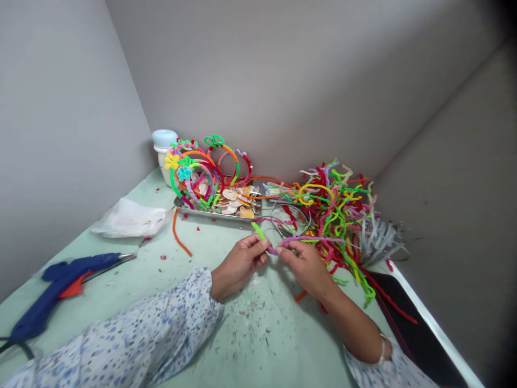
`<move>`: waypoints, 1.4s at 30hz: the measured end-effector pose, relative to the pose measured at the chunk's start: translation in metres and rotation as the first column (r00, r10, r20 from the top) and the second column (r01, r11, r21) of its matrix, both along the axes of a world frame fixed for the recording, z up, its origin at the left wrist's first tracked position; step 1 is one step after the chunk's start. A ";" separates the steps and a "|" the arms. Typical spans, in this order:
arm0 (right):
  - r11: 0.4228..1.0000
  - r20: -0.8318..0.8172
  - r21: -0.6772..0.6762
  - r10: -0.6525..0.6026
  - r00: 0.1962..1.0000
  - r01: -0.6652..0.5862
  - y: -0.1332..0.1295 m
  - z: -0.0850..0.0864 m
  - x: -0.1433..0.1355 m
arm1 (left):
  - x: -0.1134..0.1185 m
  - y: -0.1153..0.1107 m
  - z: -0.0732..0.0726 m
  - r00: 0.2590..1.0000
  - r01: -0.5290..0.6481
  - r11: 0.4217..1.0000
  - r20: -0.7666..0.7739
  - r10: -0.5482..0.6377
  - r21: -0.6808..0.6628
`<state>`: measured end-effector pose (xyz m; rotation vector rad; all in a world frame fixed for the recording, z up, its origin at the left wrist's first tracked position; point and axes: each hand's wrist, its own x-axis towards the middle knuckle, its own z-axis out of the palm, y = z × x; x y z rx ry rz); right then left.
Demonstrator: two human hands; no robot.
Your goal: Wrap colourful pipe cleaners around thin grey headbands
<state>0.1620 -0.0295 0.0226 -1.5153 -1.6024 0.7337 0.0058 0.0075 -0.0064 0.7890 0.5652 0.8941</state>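
Note:
My left hand pinches a fuzzy pipe cleaner whose bright green end sticks up above the thumb. Close beside it, my right hand has thumb and fingers closed on the purple pipe cleaner, which trails off to the right. A short purple stretch spans the small gap between both hands, near the table's middle. How the green and purple parts join is hidden by the fingers. Just behind the hands lie thin grey wire loops.
A metal tray holds flat discs and colourful pipe-cleaner hoops. Right of it is a tangled pipe-cleaner pile with grey strips. Left are a blue glue gun, plastic bag and white jar. Grey walls stand behind.

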 end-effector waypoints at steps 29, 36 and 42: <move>0.979 0.235 0.119 0.134 0.963 -0.165 0.000 -0.003 0.006 | 0.003 -0.002 0.001 0.996 -0.010 0.999 -0.086 0.013 0.032; 0.956 0.338 0.265 0.028 0.941 -0.123 0.002 -0.016 0.006 | 0.004 0.001 -0.002 0.988 0.003 1.000 -0.153 -0.001 0.012; 0.849 0.366 0.515 -0.099 0.925 -0.113 0.004 -0.026 0.007 | 0.004 0.001 0.000 0.997 -0.020 1.000 -0.069 0.018 -0.024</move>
